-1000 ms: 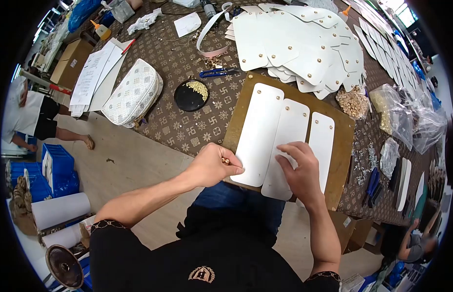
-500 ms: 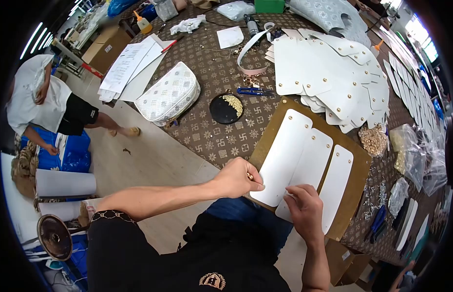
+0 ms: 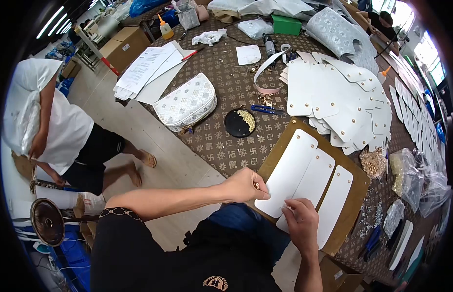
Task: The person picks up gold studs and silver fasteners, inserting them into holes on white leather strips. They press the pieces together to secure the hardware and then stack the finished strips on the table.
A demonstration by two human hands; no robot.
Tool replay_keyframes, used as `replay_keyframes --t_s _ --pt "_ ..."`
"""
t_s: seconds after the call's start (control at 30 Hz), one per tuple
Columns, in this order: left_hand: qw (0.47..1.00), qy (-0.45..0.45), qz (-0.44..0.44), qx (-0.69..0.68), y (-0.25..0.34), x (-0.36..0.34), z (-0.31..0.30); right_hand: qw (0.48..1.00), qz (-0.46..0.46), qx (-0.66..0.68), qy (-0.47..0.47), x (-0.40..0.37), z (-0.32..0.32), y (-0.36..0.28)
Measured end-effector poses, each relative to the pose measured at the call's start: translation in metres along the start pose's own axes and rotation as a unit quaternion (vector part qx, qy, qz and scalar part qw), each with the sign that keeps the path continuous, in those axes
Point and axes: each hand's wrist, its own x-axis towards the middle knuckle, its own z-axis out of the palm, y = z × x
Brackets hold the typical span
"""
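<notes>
Three long white pieces with gold studs at their upper ends lie side by side on a brown board [image 3: 359,202]. My left hand [image 3: 246,186] is closed around small gold studs at the lower left edge of the leftmost white piece [image 3: 285,168]. Over the lower part of the middle piece [image 3: 315,170] is my right hand [image 3: 302,221], its thumb and fingers pinched close together; what they hold, if anything, is too small to make out. The rightmost piece [image 3: 335,204] lies beside it, untouched.
A black dish [image 3: 235,124] of gold bits, blue snips [image 3: 268,109], a patterned pouch [image 3: 185,101] and papers [image 3: 148,68] lie beyond. Stacked white pieces [image 3: 338,97] and a bag of studs [image 3: 373,163] are at right. A person [image 3: 75,131] walks at left.
The view has shifted, so the table items appear lower and further right. The person at left appears larger and nearer. Both hands stay by the white pieces.
</notes>
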Motion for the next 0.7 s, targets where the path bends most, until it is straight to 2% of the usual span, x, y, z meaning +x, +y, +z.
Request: replay_keyframes --t_s 0.07,0.1,0.13,0.17,0.2,0.27,0.33,0.4,0.43,0.6,0.7 --pt "0.982 -0.028 -0.080 -0.169 0.006 0.002 -0.003 1.000 -0.008 0.018 0.020 0.003 -0.003 -0.006" --pt "0.983 -0.022 -0.076 -0.168 0.005 0.005 -0.003 0.999 -0.016 0.018 0.021 0.005 -0.004 -0.011" --pt "0.944 -0.044 -0.102 -0.311 -0.001 0.010 -0.002 0.999 -0.006 0.037 0.031 0.008 -0.005 -0.017" --pt "0.883 -0.064 -0.127 -0.448 -0.003 0.013 0.000 0.998 0.004 0.059 0.038 0.012 -0.007 -0.025" --pt "0.850 -0.079 -0.118 -0.507 -0.002 0.017 0.005 0.997 -0.008 0.064 0.033 0.015 -0.006 -0.031" --pt "0.790 -0.029 -0.123 -0.600 0.015 0.020 0.022 0.996 -0.046 0.027 0.068 0.024 -0.002 -0.043" --pt "0.744 -0.037 -0.097 -0.660 0.025 0.023 0.035 0.995 -0.087 0.015 0.051 0.034 0.006 -0.045" --pt "0.748 -0.080 -0.080 -0.654 0.029 0.027 0.041 0.986 -0.111 -0.103 0.070 0.045 0.015 -0.041" --pt "0.735 -0.068 -0.092 -0.668 0.032 0.030 0.045 0.996 -0.056 -0.066 0.027 0.051 0.014 -0.048" --pt "0.689 -0.041 -0.118 -0.714 0.032 0.042 0.061 0.995 -0.067 -0.078 -0.009 0.058 0.009 -0.027" --pt "0.687 -0.058 -0.106 -0.716 0.009 0.058 0.081 0.994 -0.074 -0.072 -0.029 0.060 0.009 -0.027"
